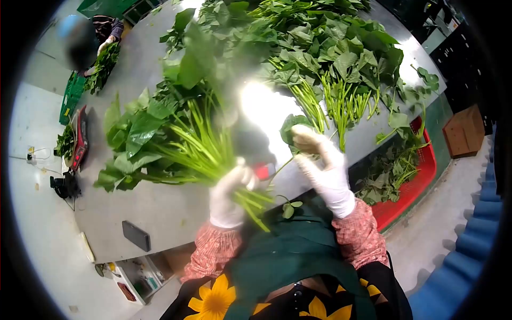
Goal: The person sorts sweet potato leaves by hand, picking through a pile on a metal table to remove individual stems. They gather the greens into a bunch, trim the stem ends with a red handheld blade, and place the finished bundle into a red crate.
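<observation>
A thick bunch of leafy green stems (205, 141) is gripped in my gloved left hand (230, 192). Its leaves fan out up and to the left, and the cut stem ends poke out below the fist. My right hand (322, 168), also in a white glove, is curled at a single green leaf (291, 129), which touches its fingertips. The exact hold is partly hidden. A thin stem runs down from near the right thumb, and a small leaf sprig (288, 209) hangs between the hands.
More leafy greens (341, 53) are heaped across the metal table (176, 213). A red crate (426, 165) of greens stands below the right edge. A phone-like dark object (136, 236) lies front left; a red scale-like device (80, 138) is farther left. Another person's hand (105, 45) holds greens.
</observation>
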Demonstrator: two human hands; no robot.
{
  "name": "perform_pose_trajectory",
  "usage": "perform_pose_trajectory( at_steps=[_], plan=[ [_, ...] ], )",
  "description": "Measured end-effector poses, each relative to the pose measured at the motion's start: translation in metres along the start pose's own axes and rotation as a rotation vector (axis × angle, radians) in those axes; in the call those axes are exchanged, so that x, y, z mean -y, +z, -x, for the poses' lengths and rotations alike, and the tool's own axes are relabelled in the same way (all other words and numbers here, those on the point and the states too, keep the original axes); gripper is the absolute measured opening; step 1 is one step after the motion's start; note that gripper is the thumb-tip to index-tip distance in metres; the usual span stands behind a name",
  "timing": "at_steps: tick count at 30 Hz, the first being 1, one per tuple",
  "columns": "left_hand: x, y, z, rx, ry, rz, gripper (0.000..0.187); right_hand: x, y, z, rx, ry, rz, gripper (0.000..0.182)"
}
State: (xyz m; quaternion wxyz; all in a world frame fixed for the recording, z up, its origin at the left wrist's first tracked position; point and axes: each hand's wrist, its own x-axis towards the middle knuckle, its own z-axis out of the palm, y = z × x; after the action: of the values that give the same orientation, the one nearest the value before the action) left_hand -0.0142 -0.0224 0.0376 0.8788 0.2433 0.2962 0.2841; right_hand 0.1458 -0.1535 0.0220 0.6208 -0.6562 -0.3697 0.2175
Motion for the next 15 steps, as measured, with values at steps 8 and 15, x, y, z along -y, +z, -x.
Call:
perform_pose_trajectory(
  at_steps=[8,15],
  plan=[
    [-0.032,-0.016,-0.010,-0.021,0.165,0.003,0.014,-0.060,-0.011,0.014,-0.034,-0.392,0.838,0.014],
    [-0.024,-0.030,-0.020,0.001,0.120,-0.019,0.019,-0.023,-0.171,0.068,-0.163,-0.152,1.463,0.028]
  ],
)
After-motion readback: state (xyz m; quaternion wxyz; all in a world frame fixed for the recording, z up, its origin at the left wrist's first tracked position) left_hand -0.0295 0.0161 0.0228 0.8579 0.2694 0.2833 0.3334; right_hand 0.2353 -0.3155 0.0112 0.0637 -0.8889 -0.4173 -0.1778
